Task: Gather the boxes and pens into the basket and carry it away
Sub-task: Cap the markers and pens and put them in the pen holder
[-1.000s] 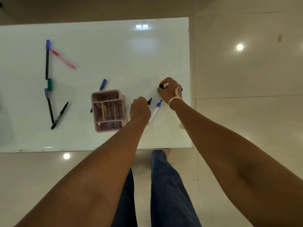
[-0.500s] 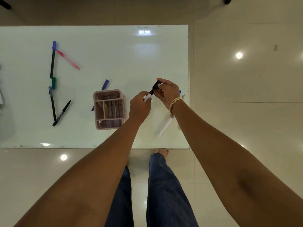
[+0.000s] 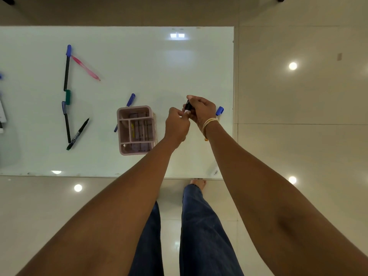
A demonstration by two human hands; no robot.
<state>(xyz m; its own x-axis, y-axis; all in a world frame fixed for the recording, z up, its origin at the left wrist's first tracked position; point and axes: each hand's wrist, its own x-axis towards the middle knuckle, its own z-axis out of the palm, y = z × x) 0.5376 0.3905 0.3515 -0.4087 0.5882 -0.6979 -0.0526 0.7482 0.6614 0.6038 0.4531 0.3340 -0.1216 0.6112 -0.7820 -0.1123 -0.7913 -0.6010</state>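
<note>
- The right hand [image 3: 203, 111] pinches the black cap end of a white-barrelled marker [image 3: 187, 107], and the left hand [image 3: 177, 126] curls its fingers round the marker's white lower end; both hands hold this one marker above the glossy white table [image 3: 179, 62].
- A second ago the two hands were apart on the tabletop, each at a separate pen; half a second ago they had met on the marker, and now they are closer together with less of the barrel showing. I judge the cap is being pressed on.
- Just right of the grip, partly behind the right wrist, lies a blue-capped white marker [image 3: 219, 111], near the table's right edge. It was beside the left hand a second ago and is now set down.
- Just left of the grip stands the pink plastic divided basket [image 3: 136, 130], with small boxes already in its compartments; what they are is too blurred to tell.
- Behind the basket's far-left corner pokes a blue pen [image 3: 130, 100].
- Well left of the grip lie a pink pen [image 3: 85, 68], two long dark pens with blue caps [image 3: 67, 68], a green cap [image 3: 68, 97] and a black marker [image 3: 78, 134].
- Most pens remain outside, so the gathering looks early; the capped marker probably goes into the basket next.
</note>
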